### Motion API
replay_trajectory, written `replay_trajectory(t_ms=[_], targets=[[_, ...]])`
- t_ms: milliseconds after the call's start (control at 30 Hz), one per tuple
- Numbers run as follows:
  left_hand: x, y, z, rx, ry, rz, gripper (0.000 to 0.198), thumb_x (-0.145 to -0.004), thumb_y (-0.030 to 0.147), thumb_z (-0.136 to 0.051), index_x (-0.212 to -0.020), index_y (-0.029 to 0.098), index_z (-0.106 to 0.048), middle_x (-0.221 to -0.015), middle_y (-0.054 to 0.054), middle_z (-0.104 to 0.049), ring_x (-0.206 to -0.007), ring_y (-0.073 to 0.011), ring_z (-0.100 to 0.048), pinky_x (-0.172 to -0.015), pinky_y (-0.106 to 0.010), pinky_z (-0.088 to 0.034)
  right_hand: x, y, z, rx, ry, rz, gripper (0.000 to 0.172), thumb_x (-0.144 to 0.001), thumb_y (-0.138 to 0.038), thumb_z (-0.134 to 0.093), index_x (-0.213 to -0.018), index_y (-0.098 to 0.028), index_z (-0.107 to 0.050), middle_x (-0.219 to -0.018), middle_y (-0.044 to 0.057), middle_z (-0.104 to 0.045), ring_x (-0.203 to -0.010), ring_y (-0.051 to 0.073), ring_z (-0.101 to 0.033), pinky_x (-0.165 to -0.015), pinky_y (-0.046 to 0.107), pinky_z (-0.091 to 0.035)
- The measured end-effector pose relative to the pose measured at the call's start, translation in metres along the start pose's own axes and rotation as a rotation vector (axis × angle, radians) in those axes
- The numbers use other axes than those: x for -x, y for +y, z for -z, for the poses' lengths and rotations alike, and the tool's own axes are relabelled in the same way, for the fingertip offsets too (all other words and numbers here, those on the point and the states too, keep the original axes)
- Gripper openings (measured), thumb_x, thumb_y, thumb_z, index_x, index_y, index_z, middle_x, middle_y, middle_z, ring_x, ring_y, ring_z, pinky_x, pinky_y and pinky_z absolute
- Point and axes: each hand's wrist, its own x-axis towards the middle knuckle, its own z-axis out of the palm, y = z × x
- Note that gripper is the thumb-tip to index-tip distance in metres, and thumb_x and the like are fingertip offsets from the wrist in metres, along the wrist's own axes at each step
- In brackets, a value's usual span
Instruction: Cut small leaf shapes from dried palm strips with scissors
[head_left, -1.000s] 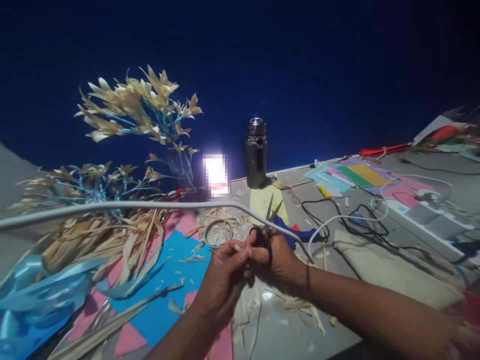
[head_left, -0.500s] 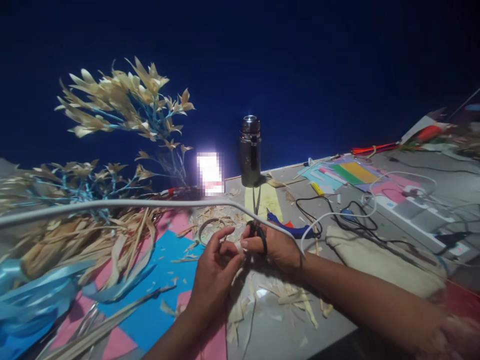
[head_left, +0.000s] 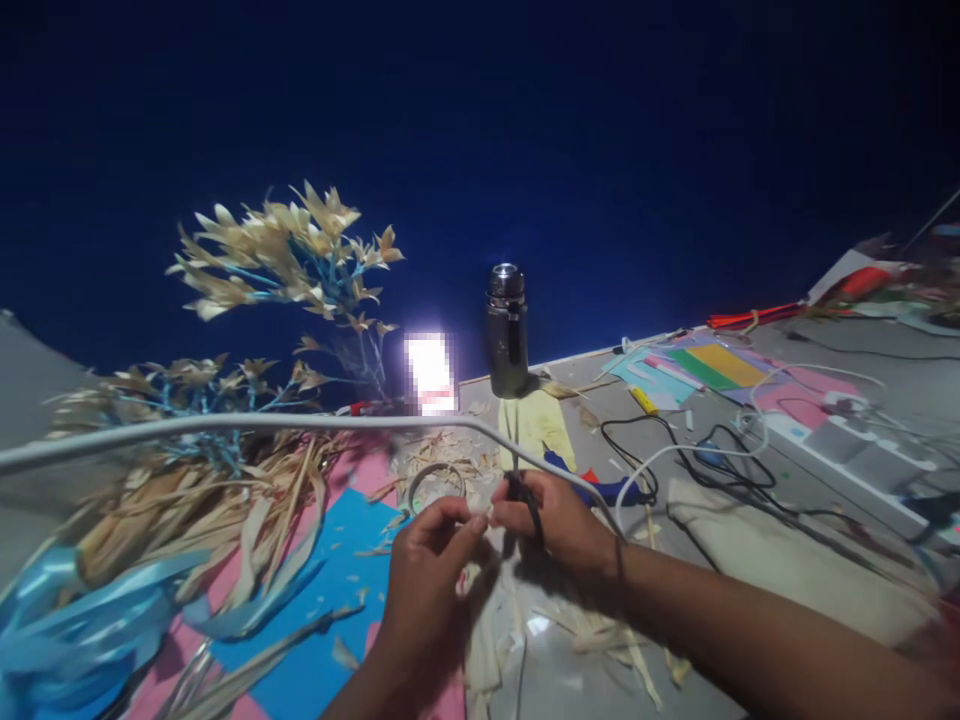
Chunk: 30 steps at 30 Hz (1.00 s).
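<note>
My right hand point(head_left: 559, 520) grips black-handled scissors point(head_left: 519, 470), whose blades point away toward the bottle and look closed. My left hand point(head_left: 429, 560) is curled, with thumb and fingers pinching a small pale strip of dried leaf point(head_left: 480, 521) right beside the scissors. Both hands meet over the grey table point(head_left: 750, 580), above a litter of pale leaf scraps point(head_left: 585, 630). A white cable point(head_left: 225, 425) runs across in front of the hands.
A dark metal bottle point(head_left: 507, 330) stands behind the hands. Left lie dried leaves point(head_left: 195, 500), blue ribbon point(head_left: 67, 620), blue and pink paper point(head_left: 330, 570) and a tape ring point(head_left: 435, 485). Coloured paper point(head_left: 705, 368), black wires point(head_left: 712, 455), a power strip point(head_left: 862, 460) and beige cloth point(head_left: 780, 560) lie right.
The scissor blades, spread a second ago, have come together. My left fingers opened briefly, then pinched the pale strip again. The view shifted slightly.
</note>
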Motion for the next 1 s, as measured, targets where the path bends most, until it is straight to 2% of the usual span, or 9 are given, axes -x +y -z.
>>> replay_trajectory(t_ms=[67, 133, 200, 267, 400, 533, 767, 1000], targets=[[-0.001, 0.005, 0.002, -0.004, 0.062, -0.045, 0.02, -0.078, 0.031, -0.081, -0.084, 0.022, -0.065, -0.07, 0.003, -0.062, -0.061, -0.0131, -0.058, -0.057, -0.026, -0.048, 0.001, -0.001, -0.001, 0.096, -0.099, -0.061, 0.034, -0.069, -0.044, -0.079, -0.074, -0.014, -0.063, -0.065, 0.0, -0.059, -0.056, 0.01, -0.052, -0.053, 0.022, -0.04], [-0.002, 0.01, 0.003, -0.008, 0.1, -0.075, 0.02, -0.078, 0.031, -0.08, -0.09, 0.024, -0.065, -0.075, 0.004, -0.061, -0.062, -0.0121, -0.056, -0.055, -0.024, -0.047, 0.004, 0.0, -0.005, 0.083, -0.177, -0.177, 0.03, -0.068, -0.041, -0.078, -0.073, -0.014, -0.064, -0.066, 0.0, -0.061, -0.055, 0.01, -0.053, -0.05, 0.021, -0.039], [-0.002, 0.013, 0.003, 0.003, 0.121, -0.087, 0.022, -0.079, 0.03, -0.079, -0.095, 0.026, -0.064, -0.08, 0.004, -0.06, -0.064, -0.0114, -0.055, -0.054, -0.023, -0.046, 0.007, 0.002, -0.009, 0.042, -0.216, -0.305, 0.028, -0.066, -0.039, -0.076, -0.069, -0.015, -0.063, -0.061, -0.002, -0.057, -0.049, 0.009, -0.049, -0.047, 0.021, -0.038], [-0.002, 0.015, 0.002, 0.03, 0.137, -0.093, 0.025, -0.079, 0.029, -0.079, -0.098, 0.028, -0.064, -0.081, 0.005, -0.059, -0.063, -0.0108, -0.053, -0.053, -0.022, -0.045, 0.011, 0.004, -0.012, 0.04, -0.237, -0.348, 0.024, -0.065, -0.036, -0.075, -0.066, -0.015, -0.062, -0.058, -0.003, -0.054, -0.047, 0.008, -0.046, -0.045, 0.02, -0.036], [0.0, 0.017, -0.002, 0.061, 0.149, -0.119, 0.029, -0.076, 0.028, -0.081, -0.098, 0.025, -0.062, -0.076, 0.005, -0.057, -0.059, -0.0097, -0.05, -0.05, -0.021, -0.043, 0.014, 0.0, -0.014, 0.073, -0.235, -0.335, 0.022, -0.063, -0.033, -0.074, -0.064, -0.015, -0.063, -0.054, -0.004, -0.052, -0.048, 0.008, -0.045, -0.044, 0.02, -0.038], [0.002, 0.02, -0.004, 0.066, 0.146, -0.112, 0.029, -0.076, 0.028, -0.081, -0.097, 0.026, -0.061, -0.074, 0.006, -0.056, -0.057, -0.0094, -0.05, -0.048, -0.02, -0.041, 0.014, -0.005, -0.014, 0.046, -0.242, -0.348, 0.029, -0.061, -0.038, -0.077, -0.059, -0.016, -0.059, -0.051, -0.004, -0.051, -0.045, 0.008, -0.045, -0.044, 0.021, -0.041], [0.001, 0.02, -0.004, 0.062, 0.137, -0.09, 0.027, -0.077, 0.028, -0.08, -0.095, 0.026, -0.06, -0.073, 0.007, -0.055, -0.057, -0.0087, -0.048, -0.048, -0.019, -0.04, 0.01, 0.009, -0.011, 0.027, -0.224, -0.334, 0.037, -0.057, -0.042, -0.084, -0.058, -0.014, -0.06, -0.053, 0.0, -0.057, -0.045, 0.009, -0.049, -0.045, 0.023, -0.045], [0.002, 0.019, -0.006, 0.066, 0.152, -0.088, 0.026, -0.078, 0.026, -0.079, -0.095, 0.026, -0.059, -0.073, 0.007, -0.054, -0.057, -0.008, -0.047, -0.048, -0.018, -0.039, 0.012, 0.001, -0.013, 0.065, -0.233, -0.334, 0.032, -0.061, -0.035, -0.08, -0.052, -0.016, -0.056, -0.048, -0.003, -0.051, -0.043, 0.008, -0.045, -0.042, 0.02, -0.034]])
